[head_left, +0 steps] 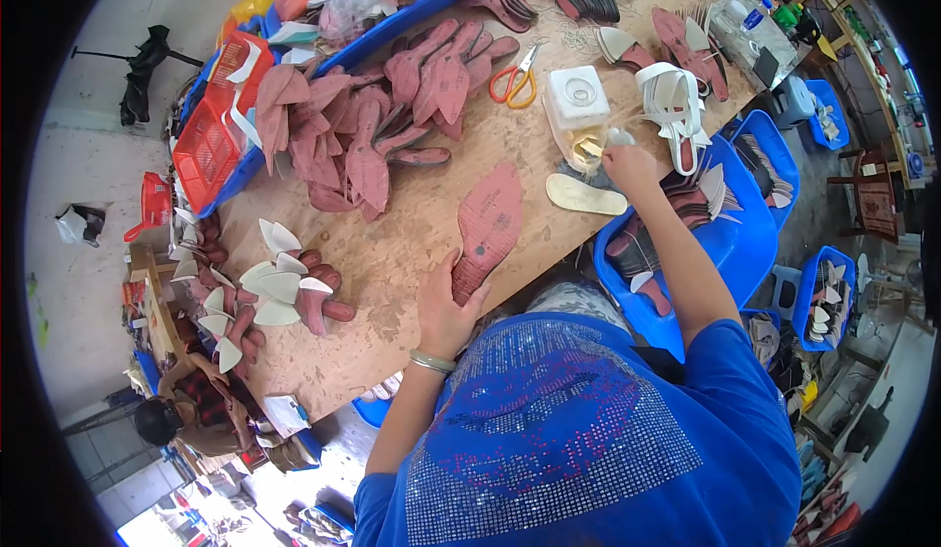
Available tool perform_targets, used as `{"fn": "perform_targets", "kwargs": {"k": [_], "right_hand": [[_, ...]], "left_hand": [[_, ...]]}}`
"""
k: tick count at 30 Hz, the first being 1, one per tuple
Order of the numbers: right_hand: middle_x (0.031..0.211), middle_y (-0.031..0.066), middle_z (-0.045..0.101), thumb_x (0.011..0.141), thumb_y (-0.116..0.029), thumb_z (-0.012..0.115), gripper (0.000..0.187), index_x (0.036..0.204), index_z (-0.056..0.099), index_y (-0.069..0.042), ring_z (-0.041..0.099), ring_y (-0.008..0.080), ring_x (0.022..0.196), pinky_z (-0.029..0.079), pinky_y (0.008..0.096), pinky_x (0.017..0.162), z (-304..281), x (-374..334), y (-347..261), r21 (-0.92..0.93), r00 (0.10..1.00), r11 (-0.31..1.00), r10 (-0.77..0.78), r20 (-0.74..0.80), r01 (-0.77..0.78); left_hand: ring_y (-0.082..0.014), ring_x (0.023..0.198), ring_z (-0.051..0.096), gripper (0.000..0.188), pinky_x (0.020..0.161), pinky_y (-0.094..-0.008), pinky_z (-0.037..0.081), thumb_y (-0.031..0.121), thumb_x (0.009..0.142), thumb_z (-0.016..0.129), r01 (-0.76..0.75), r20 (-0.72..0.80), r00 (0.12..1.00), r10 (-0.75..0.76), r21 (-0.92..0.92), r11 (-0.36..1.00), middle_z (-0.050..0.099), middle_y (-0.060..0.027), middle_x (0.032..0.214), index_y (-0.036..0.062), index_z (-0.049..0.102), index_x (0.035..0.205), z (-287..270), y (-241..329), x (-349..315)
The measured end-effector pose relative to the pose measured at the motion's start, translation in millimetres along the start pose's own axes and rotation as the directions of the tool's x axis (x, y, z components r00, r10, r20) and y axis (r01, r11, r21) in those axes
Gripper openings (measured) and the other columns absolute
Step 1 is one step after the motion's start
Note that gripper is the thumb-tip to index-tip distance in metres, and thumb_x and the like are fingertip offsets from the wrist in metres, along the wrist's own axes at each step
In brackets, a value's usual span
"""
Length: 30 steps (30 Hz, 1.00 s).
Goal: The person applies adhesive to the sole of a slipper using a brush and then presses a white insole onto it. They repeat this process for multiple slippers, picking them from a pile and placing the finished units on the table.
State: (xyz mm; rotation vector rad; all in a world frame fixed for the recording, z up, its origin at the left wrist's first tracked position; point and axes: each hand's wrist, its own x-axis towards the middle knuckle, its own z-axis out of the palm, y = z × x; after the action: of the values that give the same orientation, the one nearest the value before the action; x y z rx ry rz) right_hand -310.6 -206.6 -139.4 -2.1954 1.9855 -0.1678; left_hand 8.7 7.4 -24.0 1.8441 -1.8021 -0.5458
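Note:
My left hand [446,304] grips a pinkish-red shoe insole board [493,212] by its narrow end, fingers along one edge and thumb on the other; the board lies over the wooden table. At the mouth of a cut white plastic jug [576,96] with yellowish stuff inside, my right hand [632,169] is closed. Whatever its fingers pinch is too small or hidden to make out. A pale cream insole [585,194] rests just left of that hand, near the table edge. Orange-handled scissors [515,86] lie beyond, left of the jug.
A large heap of red insole boards [368,160] covers the table's far left. Nearer left sit several boards with white pieces [277,287]. White straps [674,96] lie right of the jug. Blue tubs [750,238] stand at my right. Another person [191,400] is at the lower left.

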Motion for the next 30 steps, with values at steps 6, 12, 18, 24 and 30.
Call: {"fn": "perform_targets", "kwargs": {"k": [6, 12, 18, 24, 30], "right_hand": [[0.073, 0.0154, 0.068, 0.082, -0.026, 0.058, 0.022, 0.075, 0.073, -0.012, 0.068, 0.0309, 0.067, 0.055, 0.0443, 0.062, -1.8, 2.4, -0.4, -0.045, 0.998, 0.998, -0.053, -0.024, 0.051], [0.074, 0.0134, 0.069, 0.083, -0.028, 0.06, 0.022, 0.08, 0.073, -0.011, 0.068, 0.0329, 0.066, 0.055, 0.0435, 0.06, -15.1, -45.1, 8.0, 0.035, 0.999, 0.999, -0.04, 0.011, 0.04], [0.08, 0.0111, 0.071, 0.084, -0.02, 0.068, 0.018, 0.094, 0.073, -0.006, 0.068, 0.0198, 0.069, 0.053, 0.0328, 0.061, -86.1, -106.5, -52.4, 0.707, 0.978, 0.684, 0.045, 0.202, -0.177], [0.083, 0.0104, 0.071, 0.082, -0.013, 0.072, 0.016, 0.095, 0.074, -0.005, 0.067, 0.0168, 0.072, 0.051, 0.0271, 0.064, -112.0, -129.1, -104.5, 0.798, 0.938, 0.545, -0.337, -0.075, 0.259], [0.082, 0.0112, 0.071, 0.081, -0.014, 0.072, 0.016, 0.094, 0.074, -0.005, 0.066, 0.0171, 0.07, 0.05, 0.0274, 0.064, -107.4, -110.3, -102.5, 0.74, 0.952, 0.626, -0.3, -0.06, 0.245]], "left_hand": [[-0.033, 0.098, 0.055, 0.06, 0.086, -0.0431, 0.044, 0.024, 0.071, 0.079, 0.031, -0.041, 0.999, -0.031, 0.008, 0.999, 0.061, -0.0148, 0.107, 0.0029, 0.055, 0.121, 5.6, -5.1, -4.6], [-0.0349, 0.101, 0.053, 0.056, 0.089, -0.0429, 0.044, 0.022, 0.073, 0.077, -0.054, -0.118, 0.991, 0.058, 0.037, 0.998, 0.058, -0.0169, 0.11, 0.0017, 0.055, 0.12, 6.9, -7.5, -0.6], [-0.0334, 0.101, 0.055, 0.053, 0.089, -0.0424, 0.044, 0.024, 0.072, 0.077, 0.054, -0.127, 0.99, -0.056, -0.021, 0.998, 0.058, -0.0147, 0.107, 0.0024, 0.058, 0.117, 4.5, -8.9, 0.4], [-0.0317, 0.097, 0.055, 0.051, 0.087, -0.0402, 0.044, 0.022, 0.073, 0.077, 0.038, -0.155, 0.987, -0.033, 0.027, 0.999, 0.058, -0.014, 0.103, 0.0019, 0.058, 0.116, -0.3, -15.7, -2.0], [-0.0309, 0.096, 0.055, 0.052, 0.086, -0.0382, 0.044, 0.02, 0.071, 0.078, -0.003, -0.141, 0.99, -0.005, -0.055, 0.998, 0.059, -0.0135, 0.104, 0.0029, 0.059, 0.117, -14.4, -17.0, -17.1]]}}
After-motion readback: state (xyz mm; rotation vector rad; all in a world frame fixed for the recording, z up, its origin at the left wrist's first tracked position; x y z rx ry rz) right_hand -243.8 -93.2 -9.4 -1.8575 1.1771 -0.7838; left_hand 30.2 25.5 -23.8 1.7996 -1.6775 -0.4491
